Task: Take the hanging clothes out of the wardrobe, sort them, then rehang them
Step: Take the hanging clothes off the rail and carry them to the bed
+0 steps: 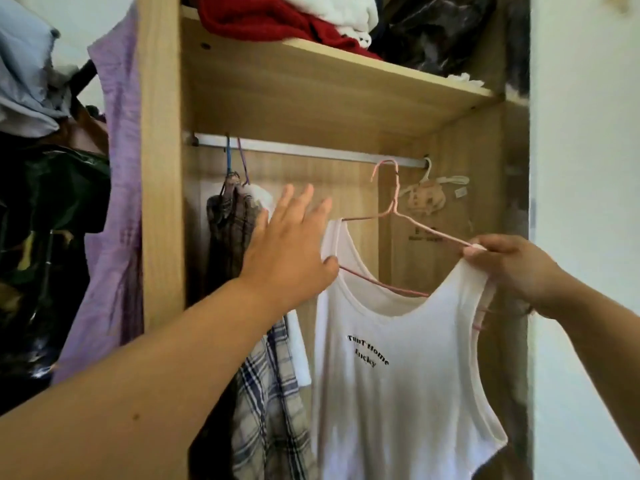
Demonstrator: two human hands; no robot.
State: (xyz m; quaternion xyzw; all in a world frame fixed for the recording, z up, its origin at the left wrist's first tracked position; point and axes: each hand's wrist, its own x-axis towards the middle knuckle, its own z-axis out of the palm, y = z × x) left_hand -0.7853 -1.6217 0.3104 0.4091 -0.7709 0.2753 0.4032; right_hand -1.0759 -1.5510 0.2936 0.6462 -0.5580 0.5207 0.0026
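Note:
A white tank top (398, 375) with black lettering hangs on a pink wire hanger (393, 206), whose hook is at the metal rail (304, 150) of the wooden wardrobe (161, 202). My right hand (509, 265) pinches the top's right strap together with the hanger's arm. My left hand (291, 251) is spread with straight fingers beside the top's left strap, its thumb touching the strap. Behind that hand, plaid garments (266, 393) hang from blue and purple hangers (228, 157) at the rail's left end.
A small beige item on a white hanger (427, 195) hangs at the rail's right end. Red and white folded clothes (277, 19) lie on the shelf above. A purple garment (114, 220) hangs outside the wardrobe's left wall, with dark clothes beyond it. A white wall (588, 202) stands at right.

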